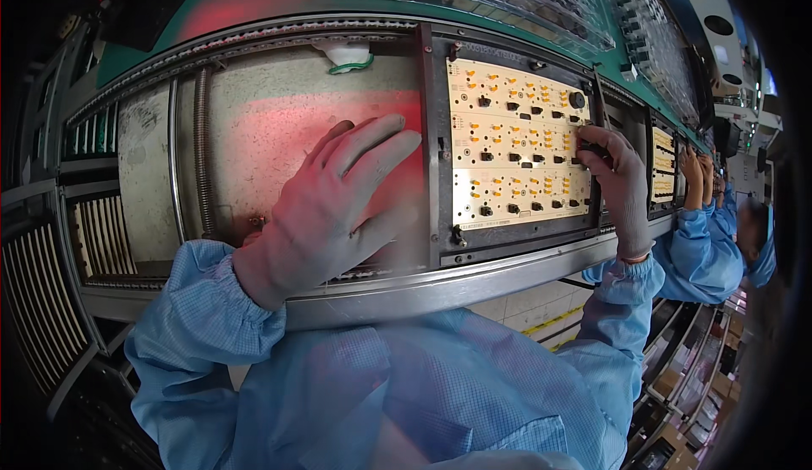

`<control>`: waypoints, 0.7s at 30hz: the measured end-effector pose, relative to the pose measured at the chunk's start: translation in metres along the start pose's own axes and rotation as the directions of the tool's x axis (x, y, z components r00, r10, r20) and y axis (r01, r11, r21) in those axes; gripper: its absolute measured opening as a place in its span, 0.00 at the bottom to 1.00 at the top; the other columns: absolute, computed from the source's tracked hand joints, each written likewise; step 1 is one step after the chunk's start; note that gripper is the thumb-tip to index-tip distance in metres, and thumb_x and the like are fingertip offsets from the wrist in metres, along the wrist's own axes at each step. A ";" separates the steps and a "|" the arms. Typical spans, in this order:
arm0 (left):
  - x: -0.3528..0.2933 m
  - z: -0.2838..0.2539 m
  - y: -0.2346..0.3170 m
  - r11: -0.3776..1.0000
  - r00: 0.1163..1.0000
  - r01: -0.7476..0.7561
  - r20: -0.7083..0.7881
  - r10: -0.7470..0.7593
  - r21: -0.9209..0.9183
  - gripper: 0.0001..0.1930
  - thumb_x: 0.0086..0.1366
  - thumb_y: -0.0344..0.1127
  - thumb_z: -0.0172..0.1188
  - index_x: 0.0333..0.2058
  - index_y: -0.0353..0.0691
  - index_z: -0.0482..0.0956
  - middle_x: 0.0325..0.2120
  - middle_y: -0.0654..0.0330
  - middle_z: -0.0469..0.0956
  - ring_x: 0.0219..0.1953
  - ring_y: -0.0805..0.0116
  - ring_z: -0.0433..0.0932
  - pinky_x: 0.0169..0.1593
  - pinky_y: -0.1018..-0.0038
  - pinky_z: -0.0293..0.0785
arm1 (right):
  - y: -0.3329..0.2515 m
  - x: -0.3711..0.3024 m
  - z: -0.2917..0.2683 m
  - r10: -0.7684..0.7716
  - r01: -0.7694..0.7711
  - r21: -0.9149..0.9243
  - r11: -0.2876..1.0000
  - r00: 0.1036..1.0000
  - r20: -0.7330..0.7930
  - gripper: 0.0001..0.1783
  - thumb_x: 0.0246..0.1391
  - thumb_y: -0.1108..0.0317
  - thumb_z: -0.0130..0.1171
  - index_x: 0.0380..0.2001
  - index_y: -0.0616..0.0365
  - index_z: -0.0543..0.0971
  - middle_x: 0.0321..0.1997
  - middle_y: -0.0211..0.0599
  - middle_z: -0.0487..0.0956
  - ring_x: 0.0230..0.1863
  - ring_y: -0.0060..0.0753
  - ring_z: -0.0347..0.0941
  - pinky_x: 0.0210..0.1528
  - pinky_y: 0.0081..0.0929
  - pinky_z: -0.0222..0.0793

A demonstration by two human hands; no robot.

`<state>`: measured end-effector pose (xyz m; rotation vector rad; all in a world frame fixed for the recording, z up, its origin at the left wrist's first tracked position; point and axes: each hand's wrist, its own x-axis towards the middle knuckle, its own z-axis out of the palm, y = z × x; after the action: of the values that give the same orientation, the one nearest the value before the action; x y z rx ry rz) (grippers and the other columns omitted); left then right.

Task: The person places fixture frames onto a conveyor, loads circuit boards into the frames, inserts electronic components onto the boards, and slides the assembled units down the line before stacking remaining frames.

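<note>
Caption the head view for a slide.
Gloved right grip at the right edge of a cream circuit board in a dark frame; gloved left grip open over the conveyor beside it.

Evenly bright cream board (pixel 505 119), red glow across the metal plate (pixel 271 132), glints on clear plastic trays (pixel 482 1), left hand (pixel 326 199) slightly blurred, fisheye-bent rails (pixel 228 45), black corners, hazy right edge.
</note>
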<state>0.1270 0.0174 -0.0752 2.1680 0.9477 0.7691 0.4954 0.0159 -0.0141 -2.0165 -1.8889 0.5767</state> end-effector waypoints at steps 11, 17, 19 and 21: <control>-0.002 -0.002 0.004 1.000 1.000 0.017 0.009 -0.017 -0.009 0.33 0.56 0.34 0.69 0.60 0.41 0.67 0.59 0.49 0.67 0.60 0.47 0.68 0.63 0.59 0.65 | -0.007 0.008 0.004 0.131 -0.136 -0.081 0.987 0.989 -0.072 0.16 0.54 0.64 0.65 0.44 0.62 0.82 0.37 0.36 0.82 0.32 0.22 0.77 0.38 0.20 0.71; 0.000 0.002 0.001 1.000 1.000 -0.005 0.002 0.005 -0.011 0.33 0.57 0.34 0.68 0.61 0.41 0.67 0.59 0.48 0.67 0.59 0.47 0.68 0.63 0.59 0.66 | 0.002 0.012 0.002 0.231 -0.239 -0.128 0.963 0.970 -0.075 0.16 0.56 0.60 0.63 0.42 0.60 0.83 0.33 0.36 0.82 0.31 0.22 0.77 0.35 0.22 0.71; 0.000 0.004 -0.001 1.000 1.000 0.001 -0.002 -0.001 -0.014 0.33 0.57 0.34 0.68 0.61 0.41 0.67 0.59 0.48 0.67 0.59 0.47 0.68 0.62 0.59 0.66 | -0.006 0.012 0.001 0.208 -0.238 -0.210 0.948 0.966 -0.155 0.16 0.57 0.60 0.62 0.42 0.60 0.83 0.33 0.36 0.82 0.31 0.22 0.77 0.34 0.22 0.71; 0.004 0.004 -0.004 0.999 1.000 -0.016 -0.011 0.017 0.045 0.33 0.57 0.33 0.68 0.61 0.40 0.66 0.59 0.48 0.67 0.59 0.46 0.68 0.62 0.59 0.66 | -0.001 0.010 -0.003 0.177 -0.244 -0.290 0.926 0.955 -0.238 0.16 0.59 0.59 0.61 0.42 0.59 0.83 0.33 0.36 0.82 0.31 0.21 0.77 0.34 0.22 0.71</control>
<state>0.1306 0.0210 -0.0794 2.2144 0.9625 0.7764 0.4962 0.0259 -0.0117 -2.3970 -1.7384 0.1029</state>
